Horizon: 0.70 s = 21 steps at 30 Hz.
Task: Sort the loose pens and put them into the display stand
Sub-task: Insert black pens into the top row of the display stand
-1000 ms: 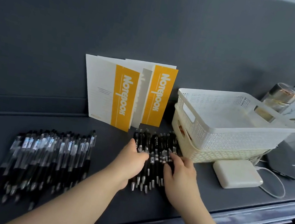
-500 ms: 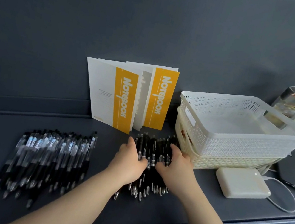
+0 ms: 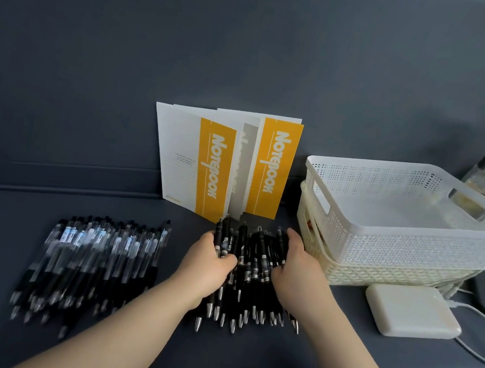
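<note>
Hands moved in on bunch of black click pens [image 3: 253, 270], middle of frame, on dark bench [image 3: 371, 365]. Then left hand [image 3: 208, 263] and right hand [image 3: 299, 275] curled round its sides, squeezing. Bunch got tighter, maybe ready to lift.

I see a lane of bare counter [image 3: 186, 221] between the clear pens [image 3: 92, 258] and the black pens [image 3: 252, 270], with stacked baskets [image 3: 386, 241] walling the right, notebooks [image 3: 222, 164] standing behind, and a white box [image 3: 413, 311] near the front.
</note>
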Each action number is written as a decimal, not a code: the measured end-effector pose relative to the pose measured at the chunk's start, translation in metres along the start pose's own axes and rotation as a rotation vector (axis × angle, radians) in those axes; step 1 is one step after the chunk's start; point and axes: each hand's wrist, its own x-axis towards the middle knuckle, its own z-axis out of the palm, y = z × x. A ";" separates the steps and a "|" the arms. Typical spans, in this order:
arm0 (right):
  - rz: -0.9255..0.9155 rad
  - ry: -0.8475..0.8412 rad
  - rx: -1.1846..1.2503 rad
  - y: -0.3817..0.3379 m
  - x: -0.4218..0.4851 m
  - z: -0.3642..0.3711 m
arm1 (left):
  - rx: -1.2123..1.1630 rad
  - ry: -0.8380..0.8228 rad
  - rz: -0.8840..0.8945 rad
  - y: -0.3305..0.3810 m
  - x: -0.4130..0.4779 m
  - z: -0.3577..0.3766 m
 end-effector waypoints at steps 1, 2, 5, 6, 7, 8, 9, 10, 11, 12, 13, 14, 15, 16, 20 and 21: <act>0.004 -0.010 -0.004 -0.001 0.000 0.001 | -0.022 -0.005 -0.011 0.001 -0.002 -0.001; 0.009 -0.023 -0.010 -0.003 0.001 0.001 | -0.040 -0.011 -0.019 0.000 -0.002 -0.001; 0.029 -0.090 -0.030 -0.006 0.005 -0.004 | -0.057 -0.029 -0.039 0.000 -0.002 0.003; 0.032 -0.112 -0.036 -0.006 0.007 -0.007 | -0.060 -0.027 -0.039 0.001 -0.002 0.004; 0.034 -0.125 -0.040 -0.007 0.008 -0.010 | -0.067 -0.025 -0.040 0.003 -0.003 0.005; 0.039 -0.131 -0.041 -0.007 0.009 -0.012 | -0.082 -0.023 -0.040 0.004 -0.004 0.005; 0.044 -0.125 -0.040 -0.007 0.009 -0.013 | -0.106 -0.019 -0.041 0.005 -0.005 0.005; 0.045 -0.109 -0.039 -0.008 0.007 -0.013 | -0.128 -0.008 -0.043 0.004 -0.005 0.005; 0.037 -0.077 -0.038 -0.008 0.005 -0.012 | -0.147 0.005 -0.042 0.005 -0.007 0.003; 0.019 -0.033 -0.038 -0.008 0.002 -0.012 | -0.165 0.022 -0.040 0.003 -0.008 0.000; -0.006 0.013 -0.035 -0.010 -0.001 -0.011 | -0.187 0.032 -0.042 0.003 -0.010 -0.003; -0.033 0.052 -0.019 -0.012 -0.004 -0.012 | -0.216 0.045 -0.048 0.001 -0.010 -0.007; -0.060 0.082 0.018 -0.014 -0.005 -0.014 | -0.253 0.052 -0.054 0.001 -0.011 -0.011; -0.077 0.101 0.081 -0.017 -0.006 -0.017 | -0.306 0.060 -0.049 0.002 -0.013 -0.016; -0.123 0.022 0.510 -0.034 -0.012 -0.022 | -0.664 0.002 -0.056 0.010 -0.026 -0.035; -0.116 -0.016 0.601 -0.040 -0.015 -0.020 | -0.758 -0.029 -0.078 0.012 -0.032 -0.040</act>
